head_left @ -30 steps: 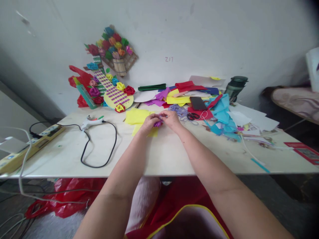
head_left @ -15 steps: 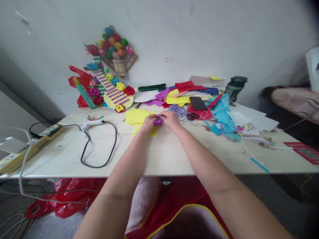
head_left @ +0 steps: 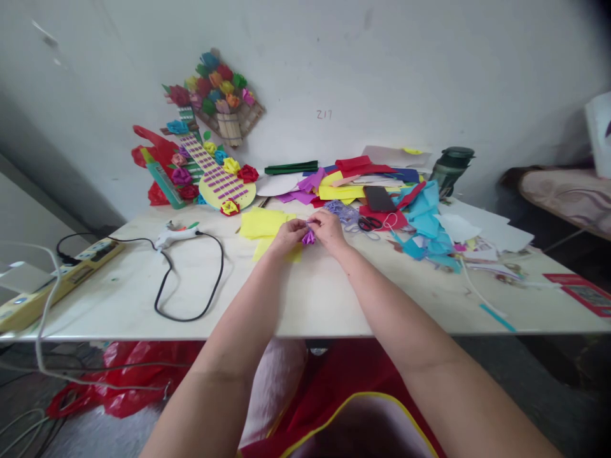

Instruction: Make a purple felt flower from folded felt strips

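Note:
A small purple paper flower [head_left: 309, 238] is pinched between my two hands, over the middle of the table. My left hand [head_left: 289, 236] closes on its left side, and my right hand [head_left: 327, 229] grips it from the right; the fingertips nearly meet at its top. Its gathered end is mostly hidden by the fingers. Yellow crepe paper [head_left: 261, 224] lies flat under and beside my left hand. Just beyond my right hand are a tangle of lilac string [head_left: 340, 211] and black scissors [head_left: 370, 223].
A glue gun [head_left: 176, 236] with a looped black cord lies left, near a power strip [head_left: 81, 270]. Behind stand a glue bottle [head_left: 163, 181] and a flower-trimmed paper guitar [head_left: 222, 181]. Blue crepe paper [head_left: 424, 213], a phone [head_left: 379, 198] and a dark bottle [head_left: 451, 168] are right.
The purple flower has turned in my fingers and moved slightly right, showing more of its folds below. Both hands have shifted a little with it.

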Tool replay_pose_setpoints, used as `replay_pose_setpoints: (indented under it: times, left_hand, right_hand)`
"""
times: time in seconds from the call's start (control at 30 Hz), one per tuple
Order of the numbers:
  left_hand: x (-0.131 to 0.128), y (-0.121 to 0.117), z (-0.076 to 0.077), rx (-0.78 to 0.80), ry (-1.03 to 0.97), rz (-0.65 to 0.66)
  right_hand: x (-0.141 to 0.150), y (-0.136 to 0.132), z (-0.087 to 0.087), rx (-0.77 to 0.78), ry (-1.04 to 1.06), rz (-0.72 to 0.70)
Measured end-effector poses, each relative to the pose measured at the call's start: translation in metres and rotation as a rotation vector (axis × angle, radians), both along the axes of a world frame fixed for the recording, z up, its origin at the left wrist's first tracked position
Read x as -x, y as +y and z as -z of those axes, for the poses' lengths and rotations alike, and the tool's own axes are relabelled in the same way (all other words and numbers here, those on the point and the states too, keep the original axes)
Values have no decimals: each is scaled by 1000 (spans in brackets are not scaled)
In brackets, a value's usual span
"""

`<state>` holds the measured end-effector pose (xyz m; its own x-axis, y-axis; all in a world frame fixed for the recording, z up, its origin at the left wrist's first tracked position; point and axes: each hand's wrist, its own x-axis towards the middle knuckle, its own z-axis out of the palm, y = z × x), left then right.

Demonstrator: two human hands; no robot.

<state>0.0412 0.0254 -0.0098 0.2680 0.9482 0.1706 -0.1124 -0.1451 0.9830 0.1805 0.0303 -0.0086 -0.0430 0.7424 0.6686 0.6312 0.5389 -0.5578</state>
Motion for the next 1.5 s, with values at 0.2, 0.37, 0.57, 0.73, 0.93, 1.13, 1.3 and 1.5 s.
replay_pose_setpoints:
  times: [0.2,0.37,0.57,0.73,0.93,1.13,1.3,1.5]
  left_hand:
    - [1,-2,-2,15,13,-22]
    - [0,-4,-5,69,-75,-45]
    - [4,0,-2,55,-27,24]
    - [3,-1,-2,50,-52,4]
    - [-2,-3,-6,104,-58,-58]
    - [-1,-5,-7,100,-97,-48]
    - [-1,-4,-8,137,-119,-20]
    - [-1,-4,-5,97,-130,-8]
  right_hand:
    - [0,6,2,68,105,-45]
    - [0,4,0,110,147,-48]
    - [-1,4,-1,137,169,-37]
    - [-2,5,0,131,202,-73]
    - [-2,12,8,172,265,-116]
    - [-2,12,7,209,293,-100]
    - [-1,7,2,226,327,-128]
    - [1,4,-1,241,350,-119]
